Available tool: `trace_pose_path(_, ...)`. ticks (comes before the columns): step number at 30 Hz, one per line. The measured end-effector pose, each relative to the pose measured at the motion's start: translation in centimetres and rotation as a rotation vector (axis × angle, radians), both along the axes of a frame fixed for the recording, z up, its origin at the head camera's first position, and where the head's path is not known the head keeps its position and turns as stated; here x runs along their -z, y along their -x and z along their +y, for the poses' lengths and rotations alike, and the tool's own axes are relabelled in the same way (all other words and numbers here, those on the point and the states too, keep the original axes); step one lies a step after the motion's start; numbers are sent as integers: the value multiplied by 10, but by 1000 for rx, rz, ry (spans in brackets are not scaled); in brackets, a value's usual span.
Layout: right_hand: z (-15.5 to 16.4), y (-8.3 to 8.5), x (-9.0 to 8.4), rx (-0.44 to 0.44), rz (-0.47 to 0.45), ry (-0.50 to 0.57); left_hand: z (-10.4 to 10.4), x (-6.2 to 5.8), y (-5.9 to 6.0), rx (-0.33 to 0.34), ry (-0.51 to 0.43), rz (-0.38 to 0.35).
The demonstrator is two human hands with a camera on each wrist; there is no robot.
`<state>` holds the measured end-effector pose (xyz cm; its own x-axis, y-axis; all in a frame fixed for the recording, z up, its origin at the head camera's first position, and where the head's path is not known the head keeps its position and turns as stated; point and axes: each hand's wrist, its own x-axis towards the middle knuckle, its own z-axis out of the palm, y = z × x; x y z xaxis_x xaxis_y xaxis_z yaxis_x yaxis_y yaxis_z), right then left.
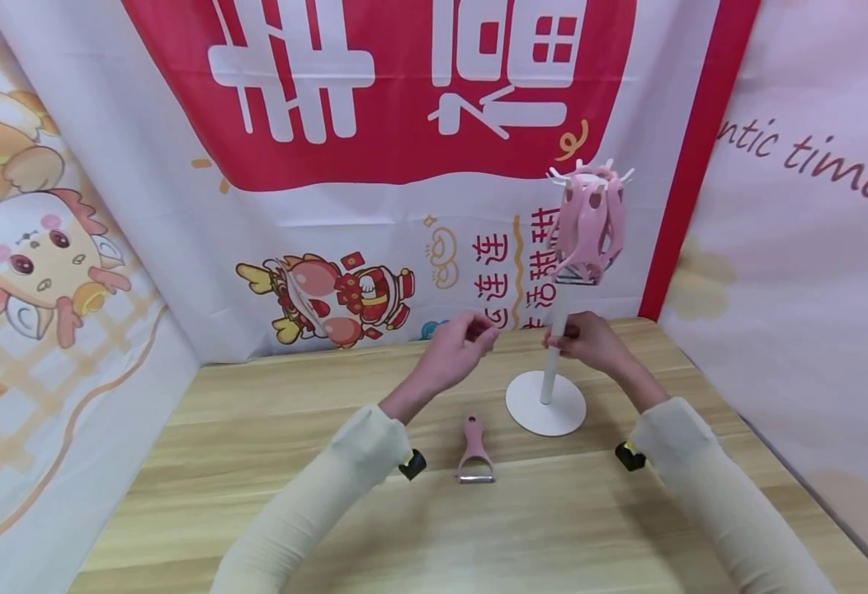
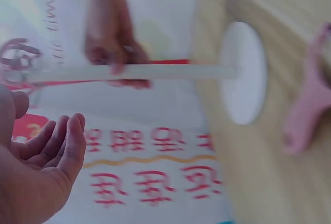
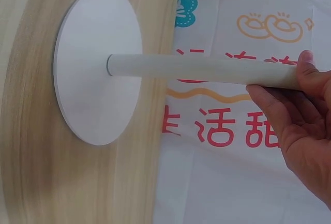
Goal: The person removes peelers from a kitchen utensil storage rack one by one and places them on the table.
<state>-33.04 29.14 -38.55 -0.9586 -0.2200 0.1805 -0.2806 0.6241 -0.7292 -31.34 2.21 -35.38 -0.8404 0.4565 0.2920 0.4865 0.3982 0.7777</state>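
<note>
Your right hand (image 1: 586,340) gripped the white pole (image 1: 555,346) of the rack stand (image 1: 545,404), fingers curled round it about midway up. The stand stood upright on the wooden table (image 1: 256,462), toward the back right, with pink peelers (image 1: 586,231) hanging from its top hooks. Your left hand (image 1: 456,351) hovered just left of the pole, fingers loosely curled, holding nothing. One pink peeler (image 1: 474,450) lay flat on the table between your forearms, near the stand's round base.

The stand (image 1: 546,403) is placed on the table (image 1: 256,462), right of the peeler (image 1: 474,451); more peelers (image 1: 586,227) are hung on top.
</note>
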Motion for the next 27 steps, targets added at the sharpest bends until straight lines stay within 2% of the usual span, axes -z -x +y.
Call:
trace_pose_path(3,-1,-1,0,-2,-11,3,6,-22,1,20,-37,68)
trace_pose_path(9,-1,1,1,-9,2,-8,18,-68,1,34,-103,116)
trace_pose_path(13,0,2,1,-8,4,1,31,-90,0,15,-100,145)
trace_pose_path(19,2,1,3,-7,17,2,56,-107,5,18,-86,154)
trace_pose_path(27,2,1,3,-13,24,6,77,-118,13,35,-140,113)
